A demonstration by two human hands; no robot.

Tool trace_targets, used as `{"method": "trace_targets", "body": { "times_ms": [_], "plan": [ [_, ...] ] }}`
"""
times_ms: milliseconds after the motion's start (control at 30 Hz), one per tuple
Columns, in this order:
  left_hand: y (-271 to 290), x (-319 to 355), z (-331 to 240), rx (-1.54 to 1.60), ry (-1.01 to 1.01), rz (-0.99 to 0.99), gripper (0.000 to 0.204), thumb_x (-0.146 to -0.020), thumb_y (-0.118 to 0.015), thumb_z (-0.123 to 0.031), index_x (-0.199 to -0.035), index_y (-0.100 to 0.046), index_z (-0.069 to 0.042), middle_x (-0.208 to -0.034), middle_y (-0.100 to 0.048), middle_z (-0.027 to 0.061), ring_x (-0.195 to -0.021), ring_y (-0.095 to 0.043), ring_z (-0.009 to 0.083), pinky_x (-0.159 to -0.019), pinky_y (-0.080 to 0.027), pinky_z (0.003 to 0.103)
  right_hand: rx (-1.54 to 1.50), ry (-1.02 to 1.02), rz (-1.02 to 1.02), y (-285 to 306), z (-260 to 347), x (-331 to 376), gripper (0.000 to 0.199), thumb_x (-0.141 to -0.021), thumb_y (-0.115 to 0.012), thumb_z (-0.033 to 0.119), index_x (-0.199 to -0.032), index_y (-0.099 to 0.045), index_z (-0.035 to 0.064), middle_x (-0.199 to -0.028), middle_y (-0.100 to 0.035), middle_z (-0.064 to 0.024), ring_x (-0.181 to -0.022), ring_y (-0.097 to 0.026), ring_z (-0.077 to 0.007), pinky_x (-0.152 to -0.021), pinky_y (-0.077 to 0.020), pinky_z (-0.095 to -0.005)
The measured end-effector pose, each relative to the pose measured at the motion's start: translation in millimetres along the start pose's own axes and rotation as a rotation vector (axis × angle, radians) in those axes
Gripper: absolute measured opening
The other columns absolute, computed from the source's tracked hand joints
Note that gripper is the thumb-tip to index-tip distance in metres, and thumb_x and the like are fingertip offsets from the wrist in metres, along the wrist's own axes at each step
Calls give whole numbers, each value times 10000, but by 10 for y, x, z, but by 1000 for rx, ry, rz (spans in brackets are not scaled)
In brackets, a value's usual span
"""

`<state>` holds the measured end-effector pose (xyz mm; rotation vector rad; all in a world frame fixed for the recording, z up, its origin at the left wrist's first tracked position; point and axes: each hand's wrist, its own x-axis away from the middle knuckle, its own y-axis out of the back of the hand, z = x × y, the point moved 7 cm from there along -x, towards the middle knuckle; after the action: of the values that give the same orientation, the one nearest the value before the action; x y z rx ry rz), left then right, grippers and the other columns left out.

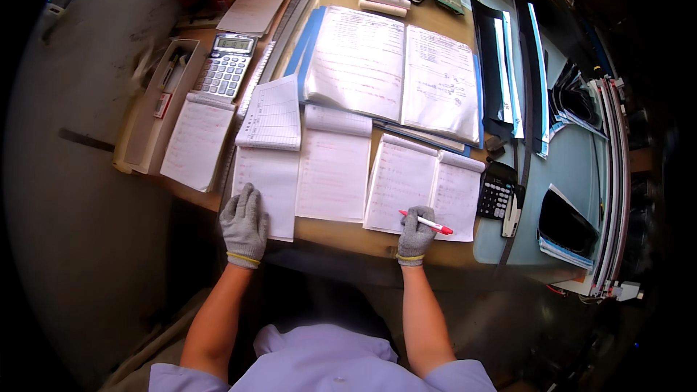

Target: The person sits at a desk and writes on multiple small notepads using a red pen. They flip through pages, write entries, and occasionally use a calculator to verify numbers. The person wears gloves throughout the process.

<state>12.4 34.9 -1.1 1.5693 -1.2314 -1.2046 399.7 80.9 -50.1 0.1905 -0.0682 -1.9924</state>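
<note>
A red-and-white pen (pixel 435 226) sits at the near edge of the desk (pixel 327 232), right of the middle, pinched between the thumb and fingers of the gloved right hand (pixel 415 234). Its tip is over the lower edge of a handwritten notepad (pixel 401 178); whether it touches paper, I cannot tell. A second notepad (pixel 459 192) adjoins on the right, then a black calculator (pixel 496 190). Near the desk's left edge, the gloved left hand (pixel 245 229) lies palm down, gripping nothing, fingers extended on a notepad with its top pages folded back (pixel 274 181). Beyond the notepads, toward the far edge, lies an open blue folder (pixel 311 47); a silver calculator (pixel 225 72) is at its left.
</note>
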Motion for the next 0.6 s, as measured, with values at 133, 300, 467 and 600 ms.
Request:
{"method": "trace_targets", "body": {
  "times_ms": [133, 300, 467, 600],
  "plan": [
    [-27, 14, 17, -12, -1, 7, 531, -926, -630, -204, -1430, -574, -47, -1561, -520, 126, -1329, -514, 387, -1162, -372, 479, 26, -6, 5, -11, -23, 5, 46, -989, -597, -11, -964, -576, 21, -747, -561, -25, -653, -556, -105, -644, -497, -273],
    [-19, 7, -12, -41, -39, -31, 545, -907, -653, -222, -1411, -584, -28, -1543, -538, 130, -1283, -529, 396, -1122, -398, 492, 69, 35, 27, 25, -116, 1, 29, -993, -605, -4, -974, -589, 13, -759, -577, -29, -659, -566, -108, -647, -498, -269],
    [-17, 4, -18, -27, -22, 0, 529, -927, -624, -189, -1430, -565, -34, -1558, -523, 130, -1348, -520, 356, -1167, -366, 468, 69, 52, 9, 10, -119, 14, 16, -1000, -622, 17, -1012, -613, 12, -776, -592, -27, -682, -575, -101, -655, -499, -263],
    [-15, -1, -15, -22, -22, -1, 527, -926, -625, -184, -1426, -566, -30, -1555, -524, 137, -1347, -522, 359, -1168, -366, 468, 148, 124, 4, 11, -98, -2, 69, -1001, -637, 27, -1067, -641, 8, -809, -624, -27, -697, -581, -93, -656, -499, -257]
  ]
}}
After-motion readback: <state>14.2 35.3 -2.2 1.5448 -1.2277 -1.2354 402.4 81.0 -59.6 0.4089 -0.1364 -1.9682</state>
